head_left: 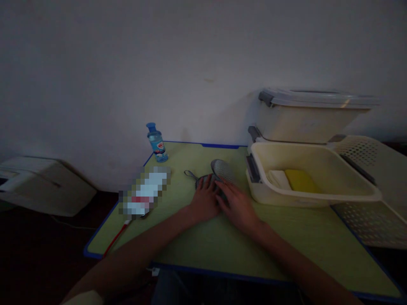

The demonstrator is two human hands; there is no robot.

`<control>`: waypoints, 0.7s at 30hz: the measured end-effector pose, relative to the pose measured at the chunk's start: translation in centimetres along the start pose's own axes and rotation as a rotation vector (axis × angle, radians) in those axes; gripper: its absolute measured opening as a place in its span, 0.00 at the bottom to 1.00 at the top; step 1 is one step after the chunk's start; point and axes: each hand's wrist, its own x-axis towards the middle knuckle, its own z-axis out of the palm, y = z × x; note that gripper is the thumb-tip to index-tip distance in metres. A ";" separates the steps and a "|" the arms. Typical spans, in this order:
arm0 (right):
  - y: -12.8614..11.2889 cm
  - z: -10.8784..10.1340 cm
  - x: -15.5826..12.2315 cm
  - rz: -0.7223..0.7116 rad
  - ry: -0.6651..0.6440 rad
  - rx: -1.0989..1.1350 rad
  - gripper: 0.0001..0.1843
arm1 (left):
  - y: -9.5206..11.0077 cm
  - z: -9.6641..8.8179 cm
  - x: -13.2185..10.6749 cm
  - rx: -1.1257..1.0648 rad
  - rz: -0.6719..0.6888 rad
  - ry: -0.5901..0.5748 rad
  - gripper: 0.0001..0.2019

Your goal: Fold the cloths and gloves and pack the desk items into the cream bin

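Both my hands rest on a grey, finely patterned cloth-like item (223, 168) lying near the middle of the table. It has a rounded flap at its far end, and a thin loop (190, 173) sticks out on its left. My left hand (207, 195) lies flat on its left part, fingers stretched out and a little apart. Just beside it, my right hand (238, 205) touches the item's right part, its fingers extended and thumb toward the left hand. Much of the item is hidden under my hands, so its exact kind does not show.
The green table (203, 250) has a blue edge. At the back left stands a blue bottle (158, 146), with a blurred-out phone-like device (146, 190) and red cable (115, 240) nearer. An open cream bin (286, 203) on the right holds yellow (300, 181) and white folded items.
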 end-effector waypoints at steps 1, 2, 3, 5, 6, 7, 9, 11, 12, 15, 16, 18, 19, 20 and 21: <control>0.3 0.5 0.1 0.002 0.015 0.024 0.19 | 0.1 0.1 0.3 -0.011 -0.006 -0.002 0.30; 0.5 1.0 0.0 0.009 0.029 0.047 0.19 | 0.1 0.1 0.4 -0.025 -0.006 -0.002 0.29; 0.8 1.3 -0.1 0.015 0.042 0.065 0.18 | -0.1 0.1 0.3 -0.038 0.002 0.001 0.28; 1.2 1.7 -0.3 0.024 0.068 0.086 0.18 | -1.0 -0.2 -0.2 -0.059 0.035 0.014 0.28; 1.4 1.8 -0.5 0.023 0.080 0.087 0.18 | -1.6 -0.3 -0.7 -0.060 0.048 0.027 0.29; 1.5 1.8 -0.5 0.018 0.087 0.082 0.18 | -2.3 -0.5 -1.2 -0.052 0.058 0.036 0.30; 1.6 1.8 -0.6 -0.005 0.091 0.063 0.18 | -3.6 -0.8 -2.1 -0.020 0.064 0.031 0.34; 1.6 1.7 -0.6 -0.048 0.081 0.035 0.18 | -4.5 -0.8 -2.8 0.005 0.052 0.008 0.35; 1.5 1.7 -0.6 -0.073 0.070 0.022 0.18 | -4.7 -0.7 -2.9 0.015 0.046 0.001 0.36; 1.3 1.8 -0.6 -0.145 0.027 0.002 0.20 | -4.8 -0.3 -3.0 0.032 0.038 -0.006 0.37; 1.2 1.9 -0.7 -0.166 0.010 0.004 0.21 | -4.7 -0.2 -2.9 0.030 0.040 -0.008 0.37; 1.0 1.9 -0.8 -0.189 -0.008 0.019 0.22 | -4.6 -0.1 -2.8 0.017 0.046 -0.013 0.38; 0.9 1.9 -0.8 -0.190 -0.010 0.031 0.22 | -4.6 -0.1 -2.8 0.007 0.049 -0.013 0.38; 0.8 2.0 -0.9 -0.191 -0.009 0.045 0.21 | -4.6 -0.2 -2.8 -0.004 0.050 -0.012 0.39; 0.7 2.0 -1.0 -0.195 -0.008 0.059 0.21 | -4.6 -0.2 -2.8 -0.015 0.051 -0.011 0.39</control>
